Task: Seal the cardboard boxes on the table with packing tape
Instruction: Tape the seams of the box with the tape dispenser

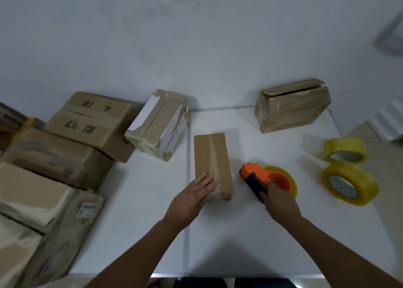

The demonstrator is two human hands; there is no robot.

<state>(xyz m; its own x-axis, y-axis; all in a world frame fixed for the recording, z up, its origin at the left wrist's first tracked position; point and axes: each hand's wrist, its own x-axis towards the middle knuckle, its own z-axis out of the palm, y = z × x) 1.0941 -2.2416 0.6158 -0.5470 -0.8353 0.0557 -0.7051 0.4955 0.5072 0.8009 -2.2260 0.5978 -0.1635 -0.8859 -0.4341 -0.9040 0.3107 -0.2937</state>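
- We keep the left hand [197,190] flat, fingers straight, pressing the near end of the small box [212,165] at mid-bench [239,233].
- Our right hand [278,200] grips the tape dispenser [265,178], just right of the box; we should lift it squarely over the seam.
- Farther right, the open box [292,105] looks unsealed.

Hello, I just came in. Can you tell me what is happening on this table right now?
A person is sealing cardboard boxes with packing tape. The left hand lies flat on the near end of a small box in the middle of the white table; a tape strip already runs along its top. The right hand grips an orange tape dispenser resting on the table beside that box. Two spare tape rolls lie to the right, an open box stands farther back, and more boxes are piled on the left.
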